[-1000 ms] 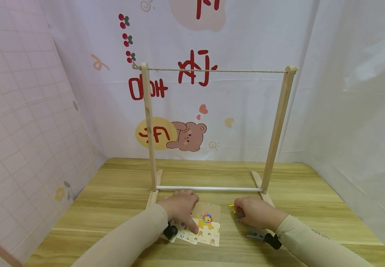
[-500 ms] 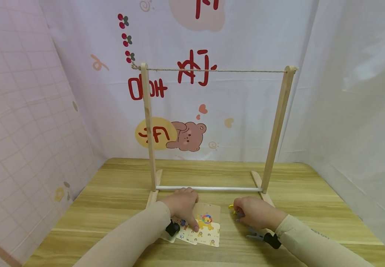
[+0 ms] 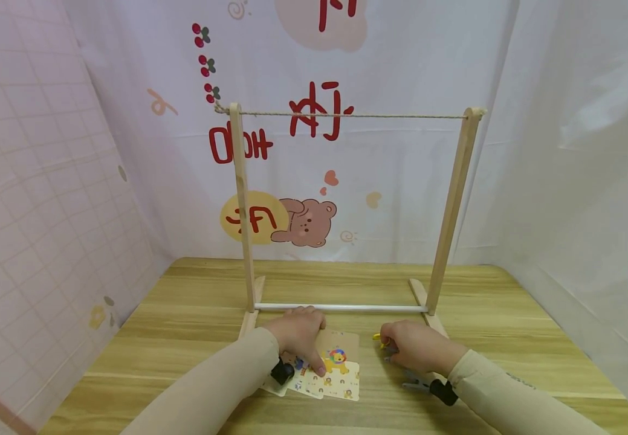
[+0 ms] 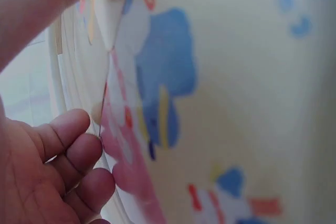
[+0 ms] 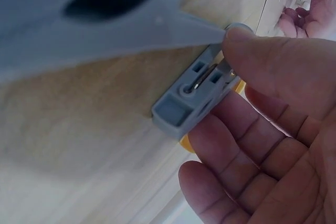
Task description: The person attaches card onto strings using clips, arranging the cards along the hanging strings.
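My left hand (image 3: 294,336) rests over several overlapping picture cards on the table, its thumb on the card with a lion (image 3: 341,383). In the left wrist view, curled fingertips (image 4: 86,153) touch the edge of a card printed in blue and pink (image 4: 168,56); part of the cards is hidden under the hand. To the right, my right hand (image 3: 414,345) pinches a grey clothespin (image 5: 176,108) between thumb and fingers at the tabletop. A yellow clothespin (image 3: 381,339) shows just beyond its fingers. Another grey clothespin (image 3: 416,382) lies under the right wrist.
Behind the hands stands a wooden frame with two posts (image 3: 457,205) and a white bottom rod (image 3: 341,308). A thin rope (image 3: 354,115) runs between the post tops. A printed cloth (image 3: 401,181) hangs behind the wooden table (image 3: 183,314).
My left hand has shifted slightly to the right over the cards, its thumb a little higher. The right hand stays nearly in place.
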`<state>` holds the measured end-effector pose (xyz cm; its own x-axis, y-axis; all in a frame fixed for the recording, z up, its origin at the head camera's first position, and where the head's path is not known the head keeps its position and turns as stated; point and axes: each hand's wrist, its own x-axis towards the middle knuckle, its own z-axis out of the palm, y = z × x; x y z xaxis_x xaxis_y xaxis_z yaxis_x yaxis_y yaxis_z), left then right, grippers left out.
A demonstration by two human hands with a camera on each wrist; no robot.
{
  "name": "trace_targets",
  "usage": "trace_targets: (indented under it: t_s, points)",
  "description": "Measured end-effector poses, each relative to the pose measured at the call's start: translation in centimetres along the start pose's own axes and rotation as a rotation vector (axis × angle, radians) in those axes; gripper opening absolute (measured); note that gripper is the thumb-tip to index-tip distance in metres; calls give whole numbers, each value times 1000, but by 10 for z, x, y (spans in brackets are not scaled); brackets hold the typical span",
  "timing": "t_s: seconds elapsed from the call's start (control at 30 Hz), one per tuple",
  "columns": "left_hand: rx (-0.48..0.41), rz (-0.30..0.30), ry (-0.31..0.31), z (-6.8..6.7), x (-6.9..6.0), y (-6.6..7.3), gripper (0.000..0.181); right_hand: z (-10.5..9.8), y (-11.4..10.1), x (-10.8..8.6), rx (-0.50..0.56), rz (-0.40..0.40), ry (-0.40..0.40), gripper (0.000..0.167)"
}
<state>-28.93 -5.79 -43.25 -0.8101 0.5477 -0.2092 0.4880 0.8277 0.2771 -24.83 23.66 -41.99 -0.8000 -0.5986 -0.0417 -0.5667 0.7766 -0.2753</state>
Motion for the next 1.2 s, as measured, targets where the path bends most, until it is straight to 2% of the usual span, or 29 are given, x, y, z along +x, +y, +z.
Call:
trace_targets:
  t_s: [0.2,0.57,0.83,1.2]
  points:
    - [16,7,-3,1,3,0,90,1,1,0,5,5,-5,24]
    - [1,-17,-47,-4,1,7,75,0,0,1,7,23,-17,23]
    - [-58,-24,-37,-5,7,5,90,-4,1,0,-1,20,-11,25]
    - [-27,-24,-33,-1,8,3,90,-2,-2,-2,-1,11,-19,24]
